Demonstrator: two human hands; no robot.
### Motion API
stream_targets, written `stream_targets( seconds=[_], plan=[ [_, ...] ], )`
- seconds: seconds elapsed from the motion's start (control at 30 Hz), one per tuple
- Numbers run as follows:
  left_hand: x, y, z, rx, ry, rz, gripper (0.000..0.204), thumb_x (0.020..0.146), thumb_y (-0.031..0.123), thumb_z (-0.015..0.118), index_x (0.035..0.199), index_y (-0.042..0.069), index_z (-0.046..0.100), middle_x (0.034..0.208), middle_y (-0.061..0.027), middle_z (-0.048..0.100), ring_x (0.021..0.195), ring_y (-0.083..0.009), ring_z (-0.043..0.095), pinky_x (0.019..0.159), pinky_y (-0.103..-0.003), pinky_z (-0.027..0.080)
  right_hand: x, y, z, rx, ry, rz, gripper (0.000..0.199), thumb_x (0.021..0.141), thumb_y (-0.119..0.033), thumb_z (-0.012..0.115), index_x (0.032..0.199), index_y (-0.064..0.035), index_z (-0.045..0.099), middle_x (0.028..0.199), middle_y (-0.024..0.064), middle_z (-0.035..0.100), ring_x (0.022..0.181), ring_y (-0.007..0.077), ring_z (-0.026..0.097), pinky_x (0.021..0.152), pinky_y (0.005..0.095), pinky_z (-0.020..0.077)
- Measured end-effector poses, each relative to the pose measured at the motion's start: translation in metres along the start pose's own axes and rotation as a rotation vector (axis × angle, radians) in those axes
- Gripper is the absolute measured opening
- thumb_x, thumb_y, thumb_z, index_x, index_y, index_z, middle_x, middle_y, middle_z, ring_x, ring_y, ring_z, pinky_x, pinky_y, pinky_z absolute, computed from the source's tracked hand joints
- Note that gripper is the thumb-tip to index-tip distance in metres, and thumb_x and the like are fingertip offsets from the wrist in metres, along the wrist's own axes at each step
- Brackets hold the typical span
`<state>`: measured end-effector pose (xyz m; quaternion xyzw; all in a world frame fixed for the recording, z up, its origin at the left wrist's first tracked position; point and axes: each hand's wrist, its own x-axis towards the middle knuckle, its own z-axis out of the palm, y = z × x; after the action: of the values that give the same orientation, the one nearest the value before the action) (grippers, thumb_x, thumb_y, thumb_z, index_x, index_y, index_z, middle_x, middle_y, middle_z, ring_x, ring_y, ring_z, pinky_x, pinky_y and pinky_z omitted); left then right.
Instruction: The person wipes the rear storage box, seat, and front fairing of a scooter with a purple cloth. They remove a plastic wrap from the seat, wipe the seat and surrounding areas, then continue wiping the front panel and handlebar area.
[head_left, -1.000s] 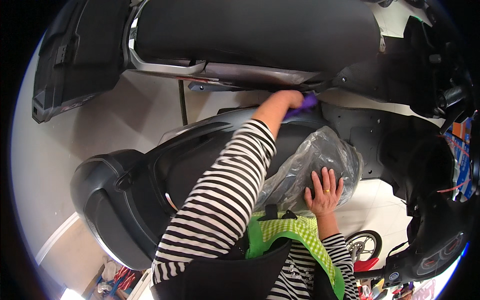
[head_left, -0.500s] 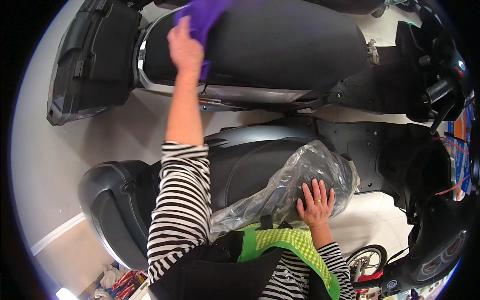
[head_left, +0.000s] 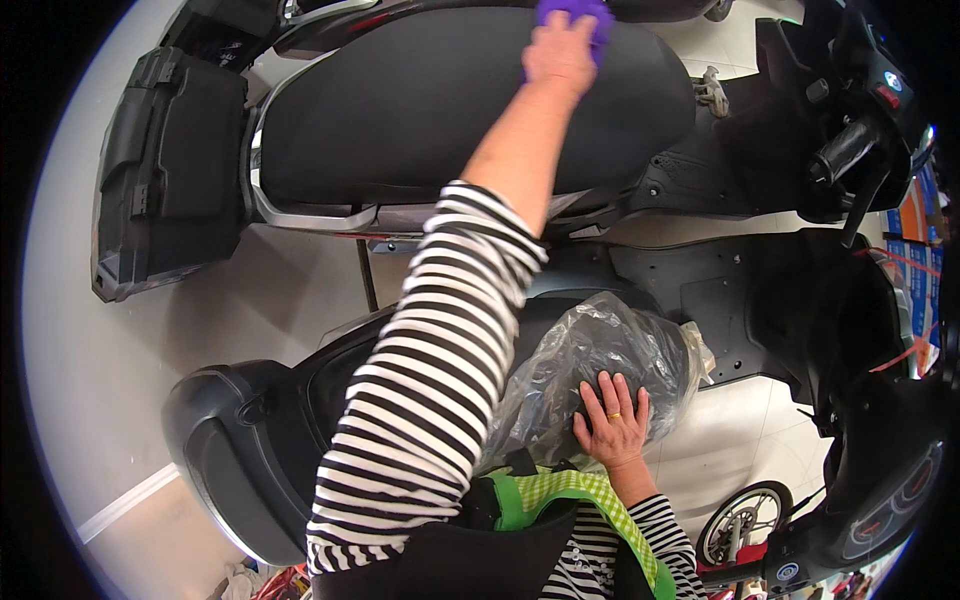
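My left hand (head_left: 562,58) reaches across to the farther scooter and is closed on a purple cloth (head_left: 600,28), pressed to the far front part of its long black seat (head_left: 420,110). Bunched under the fingers, the cloth is partly hidden by the hand. Nearer to me, my right hand (head_left: 614,425) lies with its fingers spread on the clear plastic sheet (head_left: 560,375) over the front of the second scooter's seat. My striped left sleeve covers part of that nearer seat.
A black top case (head_left: 180,150) is at the rear of the farther scooter. The nearer scooter has a black backrest (head_left: 240,450) at left. Handlebars and a mirror-like dash (head_left: 890,510) stand at right, near a spoked wheel (head_left: 742,525). Blue and orange boxes (head_left: 915,260) stand at the far right.
My left hand has swept the purple cloth rightward along the farther seat, from its rear to its far front part. My right hand stays resting on the plastic.
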<state>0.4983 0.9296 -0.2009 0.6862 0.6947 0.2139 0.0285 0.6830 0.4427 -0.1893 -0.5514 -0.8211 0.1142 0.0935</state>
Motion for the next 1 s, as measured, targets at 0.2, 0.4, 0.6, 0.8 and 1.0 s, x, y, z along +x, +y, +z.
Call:
stream_targets(
  seconds=[0.2, 0.4, 0.6, 0.8, 1.0],
  plan=[
    [-0.06, 0.056, -0.005, 0.242, -0.264, 0.814, 0.038, 0.088, 0.014, 0.058, 0.117, 0.037, 0.067, 0.132, 0.0055, 0.054, 0.108, -0.0238, 0.06, 0.078, -0.04, 0.054, 0.001, -0.001, -0.002, 0.031, -0.001, 0.004, 0.048, 0.084, -0.036, 0.065, 0.13, -0.0221, 0.064, 0.145, 0.0067, 0.051, 0.137, 0.026, 0.044, 0.115, 0.0529, 0.0232],
    [-0.135, -0.064, -0.061, 0.358, 0.006, 0.908, 0.032, 0.08, 0.022, 0.062, 0.107, 0.037, 0.072, 0.127, 0.0113, 0.056, 0.092, -0.0141, 0.056, 0.07, -0.031, 0.047, 0.002, -0.001, -0.003, 0.038, 0.029, -0.002, 0.047, 0.085, -0.035, 0.064, 0.13, -0.0219, 0.063, 0.144, 0.0063, 0.052, 0.136, 0.0261, 0.046, 0.115, 0.0529, 0.0246],
    [-0.154, -0.175, -0.134, 0.491, 0.193, 0.389, 0.04, 0.077, 0.008, 0.062, 0.106, 0.034, 0.072, 0.115, 0.0032, 0.061, 0.082, -0.0216, 0.06, 0.069, -0.035, 0.054, 0.002, -0.001, -0.003, 0.066, 0.027, 0.01, 0.047, 0.086, -0.034, 0.063, 0.131, -0.0222, 0.062, 0.146, 0.0051, 0.051, 0.137, 0.0234, 0.045, 0.114, 0.0513, 0.0249],
    [-0.129, -0.18, -0.122, 0.335, 0.451, -0.141, 0.033, 0.085, 0.009, 0.056, 0.108, 0.028, 0.072, 0.124, -0.0098, 0.057, 0.103, -0.0349, 0.059, 0.084, -0.045, 0.054, 0.002, 0.0, -0.002, 0.077, 0.039, 0.017, 0.047, 0.086, -0.033, 0.063, 0.131, -0.0224, 0.062, 0.146, 0.005, 0.05, 0.137, 0.0231, 0.044, 0.114, 0.0512, 0.025],
    [-0.155, -0.068, -0.04, 0.162, 0.241, 0.65, 0.028, 0.075, 0.016, 0.063, 0.097, 0.031, 0.068, 0.1, 0.0013, 0.057, 0.076, -0.0212, 0.056, 0.063, -0.037, 0.046, 0.0, 0.0, -0.001, 0.061, 0.033, 0.015, 0.047, 0.085, -0.034, 0.063, 0.131, -0.0229, 0.062, 0.146, 0.0044, 0.051, 0.138, 0.0228, 0.044, 0.114, 0.0511, 0.0247]
  ],
)
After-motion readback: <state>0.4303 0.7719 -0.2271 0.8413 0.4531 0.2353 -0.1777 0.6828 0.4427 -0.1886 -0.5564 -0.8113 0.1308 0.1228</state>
